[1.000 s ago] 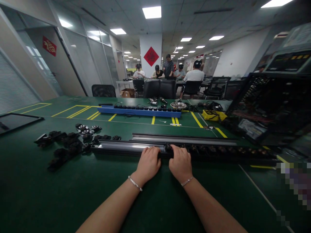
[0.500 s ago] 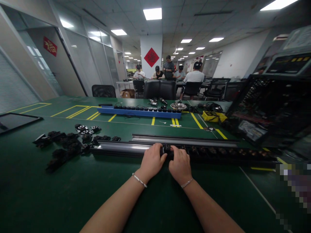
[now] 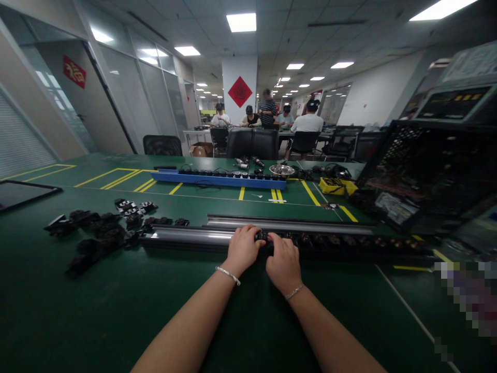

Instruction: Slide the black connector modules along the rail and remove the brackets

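Note:
A long black metal channel (image 3: pixel 190 234) lies across the green table in front of me. Its left stretch shows shiny bare metal, and a row of small black parts (image 3: pixel 349 241) fills its right stretch. My left hand (image 3: pixel 244 249) is closed on a small black part (image 3: pixel 262 235) at the channel's middle, thumb and fingers around its left side. My right hand (image 3: pixel 284 261) reaches to the same part from the right, fingers bent against it. The fingers partly hide the part, so its exact kind is unclear. Just behind lies a second channel (image 3: pixel 303 226) with a bare metal inside.
A pile of loose black parts (image 3: pixel 103 230) lies to the left. Farther back are a blue channel (image 3: pixel 217 178) with black parts, a metal bowl (image 3: pixel 281 170) and a yellow box (image 3: pixel 337 186). A black open-framed case (image 3: pixel 423 176) stands at right. People sit beyond.
Both hands stay at the same spot on the channel, with small shifts of the fingers and the left wrist. The whole view has moved slightly.

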{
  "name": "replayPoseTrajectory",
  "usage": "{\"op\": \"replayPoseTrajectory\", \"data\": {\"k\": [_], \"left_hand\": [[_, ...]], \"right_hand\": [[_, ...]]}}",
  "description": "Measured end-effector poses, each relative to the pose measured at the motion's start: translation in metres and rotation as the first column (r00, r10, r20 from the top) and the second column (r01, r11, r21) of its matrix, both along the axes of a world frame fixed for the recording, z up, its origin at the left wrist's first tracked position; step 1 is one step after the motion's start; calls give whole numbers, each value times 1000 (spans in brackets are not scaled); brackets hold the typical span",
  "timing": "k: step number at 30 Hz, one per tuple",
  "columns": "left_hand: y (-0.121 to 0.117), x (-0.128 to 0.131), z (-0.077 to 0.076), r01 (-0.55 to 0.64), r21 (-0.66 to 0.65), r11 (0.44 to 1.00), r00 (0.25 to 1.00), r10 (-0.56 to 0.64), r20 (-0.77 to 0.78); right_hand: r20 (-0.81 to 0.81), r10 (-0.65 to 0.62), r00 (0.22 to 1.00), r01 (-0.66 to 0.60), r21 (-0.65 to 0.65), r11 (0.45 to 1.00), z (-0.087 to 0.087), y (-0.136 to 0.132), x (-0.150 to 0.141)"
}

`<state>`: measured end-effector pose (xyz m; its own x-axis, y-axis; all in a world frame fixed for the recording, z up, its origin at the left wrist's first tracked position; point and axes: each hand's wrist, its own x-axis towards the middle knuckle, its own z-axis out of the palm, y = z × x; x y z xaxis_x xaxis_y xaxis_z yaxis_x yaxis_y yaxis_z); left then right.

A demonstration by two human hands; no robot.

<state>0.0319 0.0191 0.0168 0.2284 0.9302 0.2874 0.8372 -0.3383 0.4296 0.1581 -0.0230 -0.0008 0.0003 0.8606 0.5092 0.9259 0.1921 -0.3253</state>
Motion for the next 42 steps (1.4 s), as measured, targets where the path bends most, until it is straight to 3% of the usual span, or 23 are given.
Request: {"op": "replayPoseTrajectory", "data": {"k": [15, 23, 42], "left_hand": [[-1, -6, 2, -58, -52, 997, 998, 58, 3], [1, -21, 5, -85, -111, 990, 996, 80, -46], [5, -63, 6, -92, -93, 991, 995, 87, -55]], "right_hand": [[18, -6, 1000, 6, -32, 999, 0, 0, 1], [13, -6, 1000, 7, -33, 999, 3, -1, 0], [80, 3, 997, -2, -10, 1000, 5, -3, -1]]}}
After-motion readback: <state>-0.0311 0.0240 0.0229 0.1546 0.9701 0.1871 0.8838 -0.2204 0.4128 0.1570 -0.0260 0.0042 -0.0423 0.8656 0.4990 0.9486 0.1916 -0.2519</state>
